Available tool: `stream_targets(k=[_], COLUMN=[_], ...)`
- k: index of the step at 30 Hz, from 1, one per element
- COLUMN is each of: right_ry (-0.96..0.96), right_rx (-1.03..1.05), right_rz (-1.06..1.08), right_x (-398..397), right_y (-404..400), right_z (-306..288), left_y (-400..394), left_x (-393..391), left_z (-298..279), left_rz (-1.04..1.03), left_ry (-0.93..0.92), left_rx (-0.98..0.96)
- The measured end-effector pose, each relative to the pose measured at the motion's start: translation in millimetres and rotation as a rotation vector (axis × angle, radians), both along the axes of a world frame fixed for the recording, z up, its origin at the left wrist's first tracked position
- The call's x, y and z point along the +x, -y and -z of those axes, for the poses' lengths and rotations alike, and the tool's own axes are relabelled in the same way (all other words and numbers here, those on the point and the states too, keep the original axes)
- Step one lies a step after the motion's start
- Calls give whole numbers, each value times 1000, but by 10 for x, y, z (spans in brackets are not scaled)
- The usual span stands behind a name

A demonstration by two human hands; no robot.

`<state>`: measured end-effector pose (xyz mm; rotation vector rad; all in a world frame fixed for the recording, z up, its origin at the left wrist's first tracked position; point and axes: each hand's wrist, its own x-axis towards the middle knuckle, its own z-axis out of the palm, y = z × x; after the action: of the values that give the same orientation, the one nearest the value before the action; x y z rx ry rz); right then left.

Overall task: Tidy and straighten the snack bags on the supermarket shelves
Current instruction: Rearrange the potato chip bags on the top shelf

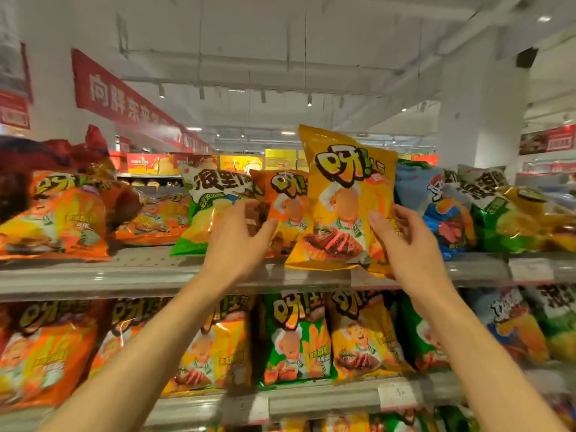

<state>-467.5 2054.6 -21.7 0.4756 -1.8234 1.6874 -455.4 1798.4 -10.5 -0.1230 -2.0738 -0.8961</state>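
Note:
A yellow snack bag (343,194) stands upright at the front of the top shelf (124,275). My right hand (408,244) grips its right edge, thumb on the front and fingers behind. My left hand (237,241) reaches toward an orange snack bag (286,201) just left of the yellow one, fingers curved around a dark bag's edge between the orange bag and a green-and-white bag (212,207). Whether the left hand actually holds anything is unclear.
Orange bags (56,219) lie slumped at the left of the top shelf. Blue (436,207) and green bags (514,213) crowd its right side. The lower shelf (311,397) holds upright rows of orange, yellow and green bags, with price tags (397,395) on its rail.

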Motion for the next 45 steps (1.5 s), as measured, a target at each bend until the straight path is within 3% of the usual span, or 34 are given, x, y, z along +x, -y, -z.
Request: stream_targets(k=[3, 8, 15, 27, 38, 45], right_ry=[36, 105, 120, 94, -18, 29], right_rx=[-3, -18, -88, -84, 169, 314], right_rz=[-8, -32, -52, -16, 78, 106], right_x=[-31, -91, -93, -159, -407, -598], right_y=[-41, -9, -1, 61, 716, 1038], right_z=[38, 43, 142, 114, -237, -225], left_y=[-27, -64, -97, 362, 1348, 1939], left_x=[-142, -259, -273, 21, 569, 718], left_z=[-58, -122, -92, -215, -276, -184], left_rz=[-112, -152, 33, 111, 18, -143], left_ry=[108, 117, 49, -116, -268, -276], left_rx=[-188, -276, 50, 225, 222, 212])
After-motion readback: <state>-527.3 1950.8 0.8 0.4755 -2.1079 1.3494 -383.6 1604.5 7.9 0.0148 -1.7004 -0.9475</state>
